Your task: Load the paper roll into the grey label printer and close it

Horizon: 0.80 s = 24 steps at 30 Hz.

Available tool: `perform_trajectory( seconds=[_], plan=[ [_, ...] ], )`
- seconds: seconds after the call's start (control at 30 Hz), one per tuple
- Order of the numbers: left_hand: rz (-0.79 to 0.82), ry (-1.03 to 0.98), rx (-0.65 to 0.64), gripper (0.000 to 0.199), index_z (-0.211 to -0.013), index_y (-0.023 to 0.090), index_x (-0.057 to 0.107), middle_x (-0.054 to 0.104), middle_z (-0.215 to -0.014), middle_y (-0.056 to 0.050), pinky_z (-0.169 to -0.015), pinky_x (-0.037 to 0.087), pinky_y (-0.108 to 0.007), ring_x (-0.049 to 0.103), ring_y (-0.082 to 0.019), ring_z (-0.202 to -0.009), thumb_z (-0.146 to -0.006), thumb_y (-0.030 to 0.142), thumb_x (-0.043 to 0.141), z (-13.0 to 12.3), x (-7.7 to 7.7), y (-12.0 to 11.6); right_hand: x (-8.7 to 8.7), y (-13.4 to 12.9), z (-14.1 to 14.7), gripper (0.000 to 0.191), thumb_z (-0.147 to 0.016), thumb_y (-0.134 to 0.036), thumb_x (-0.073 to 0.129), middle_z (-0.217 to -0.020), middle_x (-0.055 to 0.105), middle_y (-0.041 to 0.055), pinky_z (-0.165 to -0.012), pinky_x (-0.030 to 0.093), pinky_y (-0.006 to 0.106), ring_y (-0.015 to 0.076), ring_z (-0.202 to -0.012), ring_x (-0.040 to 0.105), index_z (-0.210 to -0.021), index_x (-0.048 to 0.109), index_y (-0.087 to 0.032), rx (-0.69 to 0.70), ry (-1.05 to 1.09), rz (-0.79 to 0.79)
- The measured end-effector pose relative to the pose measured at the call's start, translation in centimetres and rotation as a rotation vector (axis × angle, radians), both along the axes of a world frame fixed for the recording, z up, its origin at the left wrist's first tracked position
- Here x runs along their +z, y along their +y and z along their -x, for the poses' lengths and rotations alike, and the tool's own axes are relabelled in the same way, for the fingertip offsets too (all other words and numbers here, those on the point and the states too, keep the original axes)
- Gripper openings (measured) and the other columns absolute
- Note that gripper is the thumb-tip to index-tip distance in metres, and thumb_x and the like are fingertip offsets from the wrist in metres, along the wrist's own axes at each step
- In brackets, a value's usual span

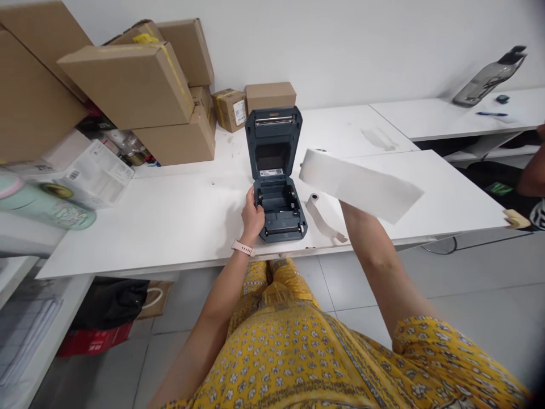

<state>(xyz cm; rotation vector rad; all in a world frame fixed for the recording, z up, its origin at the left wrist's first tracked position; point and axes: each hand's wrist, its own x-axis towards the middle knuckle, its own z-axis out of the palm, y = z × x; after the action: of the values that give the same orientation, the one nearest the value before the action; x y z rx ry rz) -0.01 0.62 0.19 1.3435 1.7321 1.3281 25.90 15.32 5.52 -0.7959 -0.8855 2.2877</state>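
- Clock positions are taken from the printer (279,218), twelve toward the wall.
- Printer: on the desk (179,221), near its front edge; lid (273,139) raised at twelve, exposing the bay.
- Left hand (252,217): at eight, touching the printer; thumb over the rim, fingers along the outer side, the edge pinched between them. A pink wristband (243,247) circles the wrist at seven.
- Right hand: at three, hidden behind the paper (357,179); whether it is spread or closed cannot be told. The forearm (377,250) enters from four.
- Paper: a wide white strip at three, held above the desk, curled at its printer end.
- Small roll (314,197): on the desk just beside the printer at four, its tail running toward the front edge.
- Surroundings: stacked boxes (128,88) at ten; green bottle (49,201) at nine; clear bottle (483,82) at two, near a pen (491,114).
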Motion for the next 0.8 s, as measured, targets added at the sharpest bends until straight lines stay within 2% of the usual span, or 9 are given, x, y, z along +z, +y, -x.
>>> perform_trajectory(
  seconds=[0.03,0.1,0.17,0.2,0.3,0.47,0.63,0.8],
  plan=[
    [0.003,-0.001,0.002,0.078,-0.159,0.029,0.042,0.059,-0.159,-0.007,-0.128,0.038,-0.05,0.057,-0.025,-0.146,-0.086,0.005,0.053,0.0,0.0,0.0,0.8,-0.3,0.8,0.028,-0.07,-0.028,0.086,-0.093,0.082,-0.0015,-0.094,0.065,0.042,0.0272,-0.109,0.075,-0.096,0.076,-0.024,0.008,-0.049,-0.145],
    [0.016,-0.005,0.001,0.078,-0.16,0.028,0.041,0.059,-0.159,-0.007,-0.128,0.039,-0.051,0.056,-0.026,-0.147,-0.086,0.006,0.053,0.0,0.1,0.0,2.4,-1.2,2.8,0.049,-0.059,-0.023,0.093,-0.107,0.082,0.0011,-0.104,0.058,0.045,0.0325,-0.12,0.07,-0.105,0.076,-0.024,0.0,-0.233,-0.555],
    [0.032,-0.004,-0.004,0.078,-0.16,0.027,0.04,0.059,-0.158,-0.008,-0.127,0.039,-0.053,0.055,-0.028,-0.148,-0.087,0.007,0.053,0.0,0.2,0.0,3.6,-2.2,5.2,0.064,-0.055,-0.028,0.096,-0.121,0.079,0.0055,-0.11,0.052,0.047,0.0348,-0.123,0.067,-0.115,0.074,-0.021,0.132,-0.453,-0.945],
    [0.038,-0.003,-0.004,0.078,-0.161,0.026,0.04,0.059,-0.158,-0.009,-0.127,0.039,-0.053,0.055,-0.029,-0.148,-0.087,0.007,0.054,0.1,0.2,0.0,4.0,-2.6,6.3,0.068,-0.055,-0.032,0.096,-0.124,0.077,0.0074,-0.11,0.052,0.048,0.0348,-0.122,0.067,-0.118,0.073,-0.021,0.234,-0.561,-1.095],
    [0.041,-0.005,0.006,0.079,-0.161,0.026,0.04,0.058,-0.16,-0.009,-0.127,0.039,-0.053,0.053,-0.03,-0.15,-0.085,0.006,0.055,0.1,0.2,0.1,4.5,-3.0,8.6,0.073,-0.06,-0.038,0.092,-0.129,0.075,0.0106,-0.104,0.054,0.047,0.0331,-0.115,0.069,-0.126,0.069,-0.02,0.489,-0.814,-1.358],
    [0.041,0.005,0.007,0.079,-0.16,0.027,0.041,0.059,-0.158,-0.008,-0.127,0.039,-0.053,0.054,-0.03,-0.149,-0.085,0.005,0.054,0.0,0.4,0.0,4.5,-2.2,9.1,0.078,-0.062,-0.042,0.091,-0.135,0.073,0.0109,-0.102,0.055,0.045,0.0338,-0.118,0.069,-0.132,0.065,-0.023,0.551,-0.908,-1.389],
    [0.034,-0.011,0.006,0.08,-0.161,0.028,0.041,0.06,-0.158,-0.008,-0.126,0.04,-0.053,0.056,-0.03,-0.147,-0.085,0.005,0.054,0.0,0.3,-0.1,4.6,-2.1,9.3,0.075,-0.063,-0.045,0.092,-0.133,0.074,0.0092,-0.098,0.057,0.044,0.0344,-0.116,0.07,-0.13,0.066,-0.025,0.631,-0.957,-1.41],
    [0.013,-0.013,0.012,0.082,-0.16,0.032,0.042,0.067,-0.15,-0.005,-0.127,0.038,-0.055,0.058,-0.03,-0.145,-0.084,0.004,0.055,0.1,-0.1,0.1,3.2,-1.6,11.0,0.082,-0.066,-0.052,0.09,-0.142,0.069,0.0128,-0.1,0.056,0.045,0.0376,-0.126,0.067,-0.138,0.063,-0.022,0.725,-1.099,-1.459]
  ],
)
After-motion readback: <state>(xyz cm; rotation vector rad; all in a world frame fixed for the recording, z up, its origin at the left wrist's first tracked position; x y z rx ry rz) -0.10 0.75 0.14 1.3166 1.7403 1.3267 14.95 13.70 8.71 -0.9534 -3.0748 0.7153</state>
